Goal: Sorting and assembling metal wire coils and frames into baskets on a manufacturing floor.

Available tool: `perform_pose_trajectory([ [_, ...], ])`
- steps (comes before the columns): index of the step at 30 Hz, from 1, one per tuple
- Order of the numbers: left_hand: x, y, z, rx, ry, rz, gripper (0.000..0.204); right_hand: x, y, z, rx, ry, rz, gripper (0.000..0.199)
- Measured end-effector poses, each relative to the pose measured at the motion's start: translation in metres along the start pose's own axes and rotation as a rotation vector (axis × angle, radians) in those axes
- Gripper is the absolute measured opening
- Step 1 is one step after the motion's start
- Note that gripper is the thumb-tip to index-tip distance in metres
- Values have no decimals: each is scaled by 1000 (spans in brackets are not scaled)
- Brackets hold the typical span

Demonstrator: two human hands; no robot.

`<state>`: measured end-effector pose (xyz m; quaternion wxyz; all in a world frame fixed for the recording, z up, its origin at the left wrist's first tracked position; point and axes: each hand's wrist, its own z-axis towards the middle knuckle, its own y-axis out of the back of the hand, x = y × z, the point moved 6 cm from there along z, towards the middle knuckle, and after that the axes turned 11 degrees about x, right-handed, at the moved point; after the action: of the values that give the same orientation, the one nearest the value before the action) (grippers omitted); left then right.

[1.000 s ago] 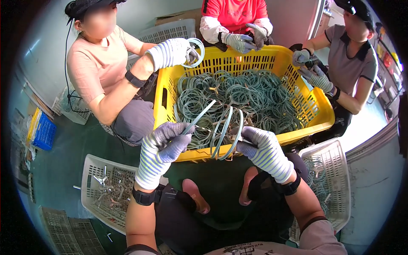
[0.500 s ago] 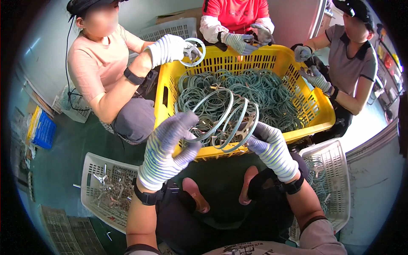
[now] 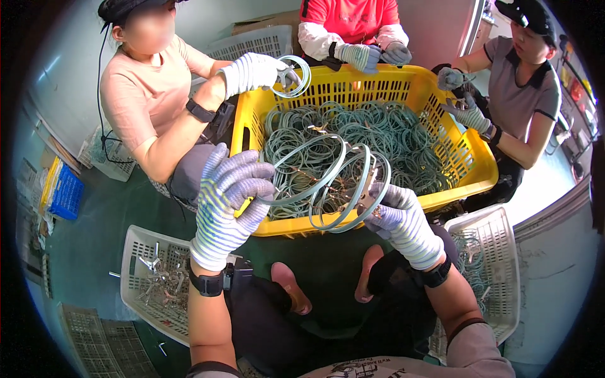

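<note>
Coiled band loops (image 3: 334, 183) lifted clear of the yellow crate (image 3: 466, 157)
Left hand (image 3: 230, 201) and right hand (image 3: 400, 217) each grip one side, spreading the loops apart.

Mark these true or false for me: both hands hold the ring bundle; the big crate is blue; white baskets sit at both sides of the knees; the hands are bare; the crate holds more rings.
1. Both hands hold the ring bundle: true; left hand and right hand each have a grip on it.
2. The big crate is blue: false; it is yellow.
3. White baskets sit at both sides: true; left basket, right basket.
4. The hands are bare: false; both wear striped gloves.
5. The crate holds more rings: true.
</note>
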<state>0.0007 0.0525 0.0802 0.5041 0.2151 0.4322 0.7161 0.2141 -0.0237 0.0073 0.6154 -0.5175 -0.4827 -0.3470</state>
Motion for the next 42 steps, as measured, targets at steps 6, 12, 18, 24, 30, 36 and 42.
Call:
perform_pose_trajectory([
  [6,-1,-11,-5,-20,23,-205,20,-5,-4,3,-8,-22,112,31],
  [12,0,-21,-5,-49,124,-507,38,-13,-5,8,7,-51,125,28],
  [18,-19,-16,-7,-211,176,-364,26,-19,-3,15,-62,97,-231,21],
  [24,-46,-23,-6,-141,-23,-34,21,-26,-1,15,-51,112,-361,27],
  [30,-6,-10,-21,-386,300,-498,25,-14,-7,11,35,-65,-39,32],
  [36,6,-48,-9,-213,277,-871,45,-20,-19,8,156,-153,156,53],
  [42,-18,-26,-4,-127,135,-290,21,-20,-18,9,126,-161,61,52],
])
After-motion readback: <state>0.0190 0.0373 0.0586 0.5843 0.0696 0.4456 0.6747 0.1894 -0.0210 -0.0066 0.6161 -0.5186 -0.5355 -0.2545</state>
